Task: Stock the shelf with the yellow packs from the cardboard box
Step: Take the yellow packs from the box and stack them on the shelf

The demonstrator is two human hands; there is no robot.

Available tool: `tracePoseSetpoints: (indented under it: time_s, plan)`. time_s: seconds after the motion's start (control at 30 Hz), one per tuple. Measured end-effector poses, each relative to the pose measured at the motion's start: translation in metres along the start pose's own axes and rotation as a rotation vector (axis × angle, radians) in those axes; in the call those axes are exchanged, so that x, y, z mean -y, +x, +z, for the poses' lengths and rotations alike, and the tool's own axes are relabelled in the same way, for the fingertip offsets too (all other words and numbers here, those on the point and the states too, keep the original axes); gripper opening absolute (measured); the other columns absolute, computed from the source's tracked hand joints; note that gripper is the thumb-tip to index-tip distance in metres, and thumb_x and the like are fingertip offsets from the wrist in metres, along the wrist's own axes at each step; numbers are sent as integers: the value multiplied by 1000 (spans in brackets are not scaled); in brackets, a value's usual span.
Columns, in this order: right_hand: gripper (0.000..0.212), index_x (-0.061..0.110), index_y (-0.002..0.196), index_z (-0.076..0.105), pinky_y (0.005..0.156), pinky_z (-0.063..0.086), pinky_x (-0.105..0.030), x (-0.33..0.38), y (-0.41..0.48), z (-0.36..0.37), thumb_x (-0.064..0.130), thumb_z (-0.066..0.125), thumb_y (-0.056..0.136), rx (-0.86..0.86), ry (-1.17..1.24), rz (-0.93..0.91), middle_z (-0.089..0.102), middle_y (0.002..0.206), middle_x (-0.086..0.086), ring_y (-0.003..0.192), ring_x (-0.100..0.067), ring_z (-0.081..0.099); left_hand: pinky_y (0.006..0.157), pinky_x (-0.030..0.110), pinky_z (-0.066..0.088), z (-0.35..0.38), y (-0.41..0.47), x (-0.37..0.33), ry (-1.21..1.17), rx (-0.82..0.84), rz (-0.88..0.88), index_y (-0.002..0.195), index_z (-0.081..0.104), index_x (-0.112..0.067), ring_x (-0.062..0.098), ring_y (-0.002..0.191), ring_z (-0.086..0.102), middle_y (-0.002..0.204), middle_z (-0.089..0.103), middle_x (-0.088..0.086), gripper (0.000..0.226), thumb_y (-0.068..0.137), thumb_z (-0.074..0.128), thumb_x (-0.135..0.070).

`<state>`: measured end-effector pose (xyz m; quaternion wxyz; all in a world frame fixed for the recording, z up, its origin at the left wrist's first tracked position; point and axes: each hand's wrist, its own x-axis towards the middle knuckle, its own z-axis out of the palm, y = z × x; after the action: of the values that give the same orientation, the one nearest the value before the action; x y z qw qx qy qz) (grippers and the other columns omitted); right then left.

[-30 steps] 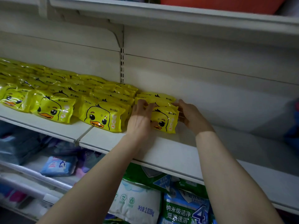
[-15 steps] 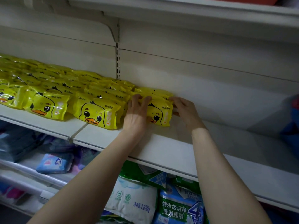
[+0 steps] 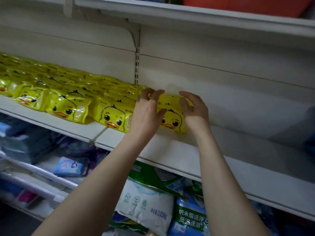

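Yellow duck-face packs point(image 3: 68, 109) fill the left part of the white shelf point(image 3: 230, 150) in rows. The rightmost stack of packs point(image 3: 173, 119) stands just right of the shelf seam. My left hand point(image 3: 146, 111) hovers at that stack's left side, fingers spread and straight, covering part of it. My right hand point(image 3: 195, 109) is at its right end, fingers loosely curved and held slightly off the wrapper. Neither hand grips a pack. The cardboard box is out of view.
Right of the last stack the shelf board is bare up to a blue object point(image 3: 309, 133) at the frame edge. Another shelf point(image 3: 187, 12) overhangs closely above. Below sit green and blue bags point(image 3: 189, 217), a white bag point(image 3: 144, 206) and blue packets point(image 3: 71, 166).
Both hands were pressed against the sides of the rightmost stack; now their fingers have lifted off and spread. The stack stays in place.
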<state>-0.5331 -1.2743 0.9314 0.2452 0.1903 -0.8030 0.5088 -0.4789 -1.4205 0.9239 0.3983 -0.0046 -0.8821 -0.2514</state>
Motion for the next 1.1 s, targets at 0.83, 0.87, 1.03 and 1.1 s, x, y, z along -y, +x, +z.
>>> tracePoseSetpoints:
  time_s: [0.83,0.87,1.03,1.1]
  plan:
    - [29,17,117,68,100,44,-38,215,-162,352,18,56,91,356,175,-261,66,117,2,113,-18,58,78,21,51,-290,-113,313,-107,-248,-418,122,61,-24,1,71,61,111,58,-2,37,87,67,-17]
    - [30,17,117,68,100,44,-37,224,-170,368,18,57,90,375,186,-263,66,117,2,113,-18,58,77,18,49,-303,-121,325,-87,-247,-436,121,61,-23,-1,71,60,111,59,-2,36,87,67,-16]
    - [33,19,117,68,98,46,-41,266,-207,440,15,58,86,501,259,-256,66,116,2,109,-21,59,84,32,52,-362,-159,381,-12,-251,-531,122,60,-25,7,78,62,112,60,-4,36,87,68,-19]
    - [33,18,118,67,99,46,-42,280,-217,465,15,58,87,569,280,-265,65,117,2,112,-21,58,85,33,53,-381,-171,399,2,-272,-577,122,60,-26,6,83,63,112,61,-5,35,88,67,-19]
